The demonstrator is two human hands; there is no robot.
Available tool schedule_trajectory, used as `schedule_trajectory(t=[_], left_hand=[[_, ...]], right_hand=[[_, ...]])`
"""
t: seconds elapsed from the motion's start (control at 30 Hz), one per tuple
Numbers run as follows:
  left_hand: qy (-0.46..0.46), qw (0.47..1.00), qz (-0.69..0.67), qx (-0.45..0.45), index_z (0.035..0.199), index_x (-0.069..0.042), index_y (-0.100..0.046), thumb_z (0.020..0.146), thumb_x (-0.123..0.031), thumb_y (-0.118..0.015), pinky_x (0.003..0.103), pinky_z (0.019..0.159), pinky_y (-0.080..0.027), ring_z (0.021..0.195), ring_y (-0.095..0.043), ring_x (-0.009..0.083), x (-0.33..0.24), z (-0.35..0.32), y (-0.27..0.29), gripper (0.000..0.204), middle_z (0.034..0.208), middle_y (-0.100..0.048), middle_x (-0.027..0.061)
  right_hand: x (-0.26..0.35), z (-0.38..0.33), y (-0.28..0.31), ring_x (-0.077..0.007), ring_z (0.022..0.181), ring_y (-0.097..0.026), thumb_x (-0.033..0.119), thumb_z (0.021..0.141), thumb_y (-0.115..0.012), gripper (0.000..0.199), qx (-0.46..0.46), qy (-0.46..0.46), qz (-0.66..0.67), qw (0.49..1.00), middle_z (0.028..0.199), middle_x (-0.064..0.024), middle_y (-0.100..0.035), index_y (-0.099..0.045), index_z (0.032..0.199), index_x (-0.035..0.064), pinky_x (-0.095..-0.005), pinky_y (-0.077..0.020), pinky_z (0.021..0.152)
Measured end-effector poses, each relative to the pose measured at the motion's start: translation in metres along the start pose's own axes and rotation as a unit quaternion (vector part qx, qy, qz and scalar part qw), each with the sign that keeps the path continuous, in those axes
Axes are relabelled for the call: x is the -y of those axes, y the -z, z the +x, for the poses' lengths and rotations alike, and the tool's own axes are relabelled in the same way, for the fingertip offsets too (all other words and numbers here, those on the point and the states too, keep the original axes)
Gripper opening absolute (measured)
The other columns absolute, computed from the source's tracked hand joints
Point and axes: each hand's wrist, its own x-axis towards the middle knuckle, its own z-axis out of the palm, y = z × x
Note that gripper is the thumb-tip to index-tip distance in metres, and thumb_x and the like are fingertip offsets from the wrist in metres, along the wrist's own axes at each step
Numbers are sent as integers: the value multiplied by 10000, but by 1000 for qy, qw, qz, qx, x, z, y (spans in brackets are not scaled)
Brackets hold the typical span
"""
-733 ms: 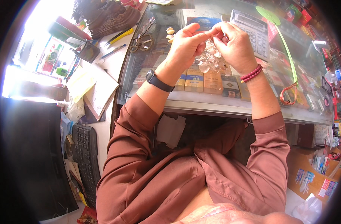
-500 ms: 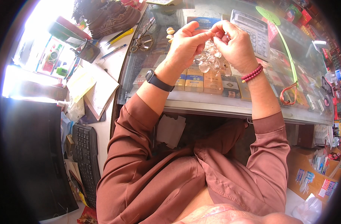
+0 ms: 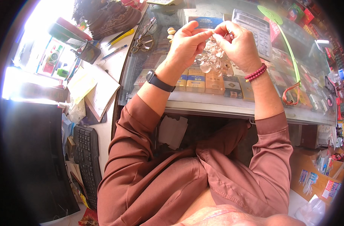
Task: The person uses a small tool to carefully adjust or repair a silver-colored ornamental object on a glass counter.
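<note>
Over the glass counter (image 3: 221, 103), my left hand (image 3: 186, 43) and my right hand (image 3: 237, 45) meet fingertip to fingertip. Both are closed in a pinch, and whatever lies between the fingers is too small and hidden to make out. Below them is a loose heap of thin, whitish papery skins (image 3: 206, 67) that look like garlic skins. Several pale peeled cloves (image 3: 171, 31), apparently garlic, rest on the glass just left of my left hand. A dark watch (image 3: 160, 82) is on my left wrist and a red bead bracelet (image 3: 256, 73) on my right.
Behind my right hand lies a calculator (image 3: 256, 35). A green fly swatter (image 3: 290, 49) stretches along the counter's right. Scissors (image 3: 143, 43) are at the left. Small boxes (image 3: 196, 83) show under the glass. On the left side table are papers (image 3: 102, 90), pens and a keyboard (image 3: 86, 150).
My hands stay almost in place above the skins. The fingertips shift slightly against each other, and my right hand turns a little. The cloves and the heap look the same.
</note>
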Motion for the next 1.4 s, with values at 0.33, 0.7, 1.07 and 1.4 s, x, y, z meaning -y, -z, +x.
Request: schedule_trajectory(t=[0.33,0.7,1.07,1.4], left_hand=[[37,998,-40,-23,874,-81,-457,838,-14,-655,166,431,-292,524,-397,39,2,2,1,212,755,-563,38],[99,990,-97,-25,962,-118,-415,840,-38,-661,174,402,-247,508,-393,45,5,5,10,286,774,-557,53],[95,992,-77,-27,964,-95,-432,817,-4,-675,175,390,-250,483,-396,50,4,3,7,298,876,-642,143],[129,988,-84,-23,809,-79,-511,857,-34,-631,175,394,-237,475,-378,34,7,3,9,137,801,-623,87]], right_hand=[[-2,3,2,-183,600,-595,58,810,-634,50,-25,-9,-11,1000,684,-98,-611,-607,817,18,-289,-474,566],[1,3,4,-211,629,-607,55,786,-661,33,-4,51,-48,998,734,-97,-617,-671,803,29,-301,-489,575],[-3,2,3,-287,664,-610,83,793,-648,73,11,105,-101,989,777,-121,-617,-651,791,10,-348,-500,605],[-9,2,0,-320,672,-601,84,768,-632,82,25,140,-116,983,775,-140,-603,-609,799,11,-377,-496,607]])
